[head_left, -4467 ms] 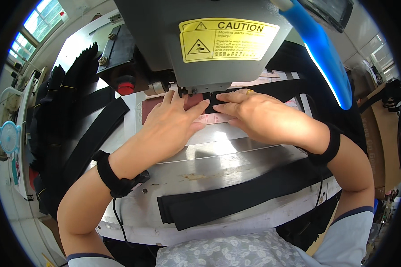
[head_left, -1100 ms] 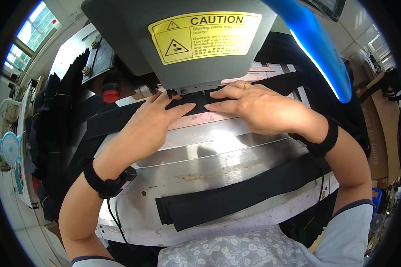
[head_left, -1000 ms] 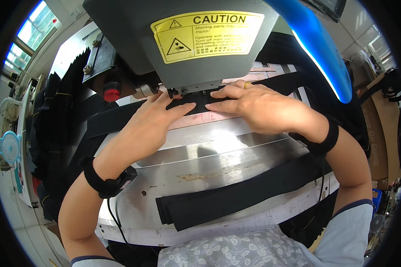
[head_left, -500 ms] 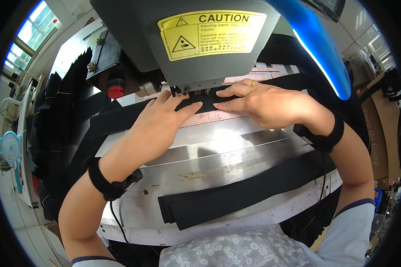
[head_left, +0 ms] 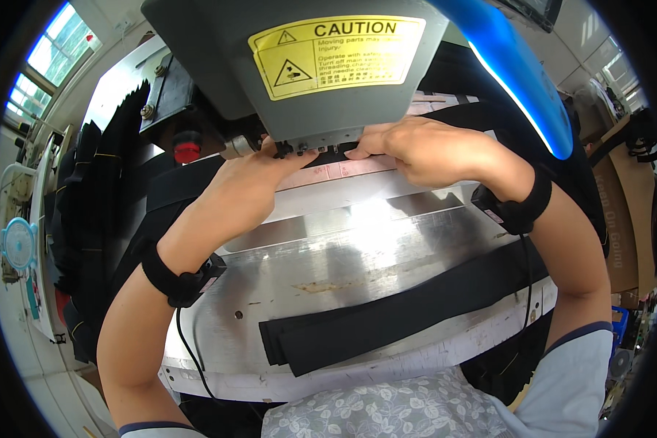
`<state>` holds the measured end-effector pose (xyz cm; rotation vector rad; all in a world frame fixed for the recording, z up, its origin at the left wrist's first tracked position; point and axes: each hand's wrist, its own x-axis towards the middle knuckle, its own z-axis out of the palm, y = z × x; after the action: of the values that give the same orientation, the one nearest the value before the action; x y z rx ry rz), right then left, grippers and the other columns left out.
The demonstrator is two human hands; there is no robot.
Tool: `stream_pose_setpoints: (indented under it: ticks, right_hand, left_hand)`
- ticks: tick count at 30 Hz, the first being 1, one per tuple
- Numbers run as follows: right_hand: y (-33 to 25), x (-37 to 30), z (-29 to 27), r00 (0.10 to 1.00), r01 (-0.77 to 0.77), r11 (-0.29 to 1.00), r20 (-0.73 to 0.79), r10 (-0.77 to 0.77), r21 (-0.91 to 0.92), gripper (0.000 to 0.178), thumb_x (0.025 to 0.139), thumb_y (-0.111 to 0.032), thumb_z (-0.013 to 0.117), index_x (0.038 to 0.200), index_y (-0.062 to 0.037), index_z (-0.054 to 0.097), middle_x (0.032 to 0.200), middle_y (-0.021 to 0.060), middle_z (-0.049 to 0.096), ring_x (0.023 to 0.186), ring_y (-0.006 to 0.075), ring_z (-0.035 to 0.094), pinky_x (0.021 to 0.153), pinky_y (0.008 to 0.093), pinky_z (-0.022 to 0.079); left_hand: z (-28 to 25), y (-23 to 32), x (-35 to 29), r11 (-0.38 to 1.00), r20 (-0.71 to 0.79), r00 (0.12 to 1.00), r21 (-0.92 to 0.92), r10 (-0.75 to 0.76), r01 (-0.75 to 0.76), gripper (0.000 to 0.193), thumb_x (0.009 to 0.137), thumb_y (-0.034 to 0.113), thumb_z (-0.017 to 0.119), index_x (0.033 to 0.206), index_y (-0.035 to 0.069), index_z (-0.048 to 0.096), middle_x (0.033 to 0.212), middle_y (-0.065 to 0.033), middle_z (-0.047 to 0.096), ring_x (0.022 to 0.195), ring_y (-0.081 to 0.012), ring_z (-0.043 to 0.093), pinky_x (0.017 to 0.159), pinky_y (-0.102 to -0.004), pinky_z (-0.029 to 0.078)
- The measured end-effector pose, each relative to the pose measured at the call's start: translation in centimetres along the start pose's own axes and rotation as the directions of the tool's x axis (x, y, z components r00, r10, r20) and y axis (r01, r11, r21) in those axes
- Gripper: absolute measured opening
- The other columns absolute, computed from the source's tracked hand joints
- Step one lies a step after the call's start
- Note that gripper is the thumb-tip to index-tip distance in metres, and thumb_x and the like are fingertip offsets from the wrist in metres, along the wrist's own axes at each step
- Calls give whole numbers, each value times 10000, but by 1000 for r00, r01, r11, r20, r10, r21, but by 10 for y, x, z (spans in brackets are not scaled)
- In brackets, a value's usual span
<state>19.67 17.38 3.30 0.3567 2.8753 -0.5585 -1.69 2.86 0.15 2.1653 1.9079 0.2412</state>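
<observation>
Black fabric strip (head_left: 185,184) runs at twelve o'clock on the metal worktop (head_left: 306,259), passing beneath the grey machine head (head_left: 328,118). The left hand (head_left: 250,184) at ten and the right hand (head_left: 442,155) at two sit apart, fingers at the strip; their tips are partly hidden, so I can't tell whether they pinch. Best press evenly, keeping it straight along the pink band (head_left: 339,170), fingertips clear of the machine's underside.

I record a small light-blue fan (head_left: 19,244). Above the fan I find a window (head_left: 63,47); well right of the fan, brown cardboard (head_left: 612,230) and, lower, a blue crate (head_left: 620,321).
</observation>
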Motion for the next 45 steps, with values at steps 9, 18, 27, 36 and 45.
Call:
stream_pose_setpoints:
  ticks: [9, 18, 27, 36, 45]
  right_hand:
    - [-11, -17, 9, 994, 112, 991, 14, -112, -77, 622, 649, 96, 503, 1256, -16, 580, 1416, 150, 456, 1251, 356, 467, 1035, 393, 405]
    - [-10, -22, 9, 994, 112, 993, -17, -113, -44, 437, 762, -4, 567, 1198, -5, 586, 1339, 149, 512, 1172, 332, 526, 982, 404, 439]
    - [1, -11, -9, 906, -421, 887, -140, 399, -191, 437, 839, -376, 673, 977, 30, 590, 901, 213, 650, 839, 347, 646, 755, 415, 508]
    - [11, 4, -1, 936, -183, 969, -273, 223, 167, 249, 830, -161, 669, 957, 52, 658, 823, 233, 662, 800, 368, 650, 746, 411, 502]
    - [75, 13, -15, 797, -278, 944, -591, 124, -177, 240, 805, -221, 696, 941, -23, 673, 782, 181, 647, 770, 323, 638, 719, 385, 500]
  left_hand:
    - [2, 16, -18, 996, -60, 994, -29, 88, -90, 605, 688, -143, 496, 1225, 106, 618, 1266, -169, 526, 1119, -356, 471, 977, -422, 399]
    - [-6, 16, -29, 999, -52, 997, 5, 54, -54, 380, 850, 35, 534, 1215, 117, 606, 1243, -194, 472, 1128, -380, 441, 999, -429, 355]
    - [-33, -15, -33, 927, -62, 929, 72, -364, 368, 527, 805, 452, 697, 1039, -18, 648, 973, -193, 670, 936, -363, 627, 839, -420, 461]
    - [-45, -21, -18, 864, 89, 862, -30, -498, 503, 605, 831, 545, 622, 1153, 33, 623, 1097, -148, 658, 1015, -291, 616, 892, -361, 451]
    - [-18, -56, 1, 936, 34, 955, -191, -295, 296, 585, 889, 501, 556, 1285, 73, 520, 1268, -150, 568, 1197, -239, 514, 1002, -305, 363]
